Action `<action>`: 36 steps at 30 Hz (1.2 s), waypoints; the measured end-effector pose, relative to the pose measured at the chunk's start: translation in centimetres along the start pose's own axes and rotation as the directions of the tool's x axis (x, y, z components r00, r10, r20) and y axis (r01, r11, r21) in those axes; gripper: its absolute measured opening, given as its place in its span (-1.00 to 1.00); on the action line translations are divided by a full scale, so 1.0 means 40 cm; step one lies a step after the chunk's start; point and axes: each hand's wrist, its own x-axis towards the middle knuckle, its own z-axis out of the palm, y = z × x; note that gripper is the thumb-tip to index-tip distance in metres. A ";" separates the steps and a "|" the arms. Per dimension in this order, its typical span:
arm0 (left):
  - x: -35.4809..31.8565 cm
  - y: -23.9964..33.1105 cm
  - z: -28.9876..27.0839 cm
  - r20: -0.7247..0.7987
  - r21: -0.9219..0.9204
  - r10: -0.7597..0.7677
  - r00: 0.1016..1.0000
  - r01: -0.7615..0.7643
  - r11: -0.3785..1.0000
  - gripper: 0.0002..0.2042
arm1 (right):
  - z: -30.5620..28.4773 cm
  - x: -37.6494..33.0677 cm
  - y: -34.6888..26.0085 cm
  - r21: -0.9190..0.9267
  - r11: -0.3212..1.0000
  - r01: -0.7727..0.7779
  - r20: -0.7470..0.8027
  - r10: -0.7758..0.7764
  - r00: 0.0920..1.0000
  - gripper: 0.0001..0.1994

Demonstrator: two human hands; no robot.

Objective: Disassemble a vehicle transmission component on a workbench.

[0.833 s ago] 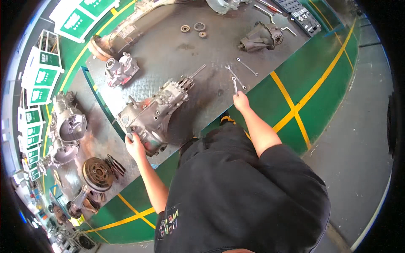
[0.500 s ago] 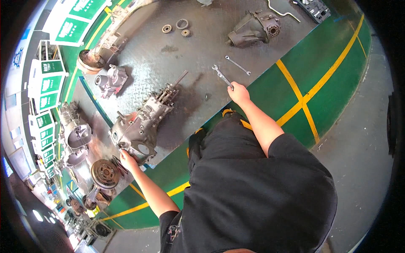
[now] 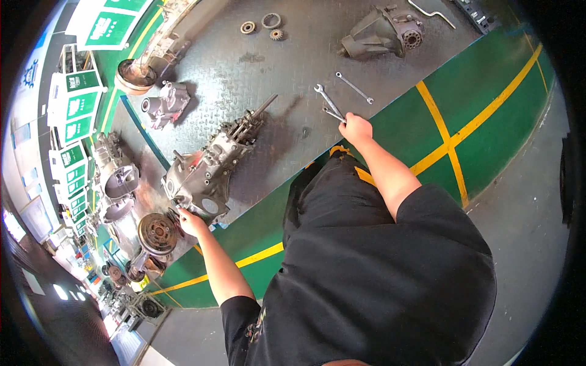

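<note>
A grey metal gearbox housing (image 3: 198,182) lies on the steel-topped surface (image 3: 244,79), its shaft and rods pointing to the far right. My left hand (image 3: 193,224) is closed at the near left rim of its wide bell end, fingertips partly hidden. To the right, my right hand (image 3: 357,129) is closed round the handle end of a silver wrench (image 3: 333,113). A second wrench (image 3: 327,97) with an open jaw slants down to the same hand; whether it is also held I cannot tell. Another wrench (image 3: 354,88) lies apart, just beyond that hand.
Beyond stand a smaller metal casing (image 3: 166,105), gear rings (image 3: 271,21) and a large differential housing (image 3: 383,33). At left are another gearbox casing (image 3: 121,183) and a round rusty disc (image 3: 157,234). Green floor (image 3: 421,137) with yellow lines borders the steel surface.
The whole view has shifted slightly, so things sit further right and higher. The two wrenches at my right hand now spread apart at their heads. My left hand stays at the housing rim.
</note>
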 end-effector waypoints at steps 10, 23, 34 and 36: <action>0.001 0.000 -0.009 0.026 -0.006 0.002 1.000 -0.002 1.000 -0.30 | 0.006 0.013 0.003 -0.029 1.000 0.002 0.023 -0.001 1.000 -0.74; -0.021 0.016 -0.018 -0.037 -0.031 0.005 0.999 -0.006 0.999 -0.40 | -0.078 -0.040 -0.024 0.006 0.968 0.252 0.033 -0.252 0.967 -0.78; -0.027 0.023 -0.012 -0.073 -0.086 0.034 0.997 -0.040 0.995 -0.43 | -0.314 -0.013 -0.143 0.858 0.470 0.208 -0.186 -0.095 0.978 -0.65; -0.030 0.025 -0.013 -0.091 -0.089 0.041 0.995 -0.049 0.995 -0.43 | -0.346 -0.029 -0.216 0.999 -0.034 0.022 -0.023 -0.045 0.999 -0.59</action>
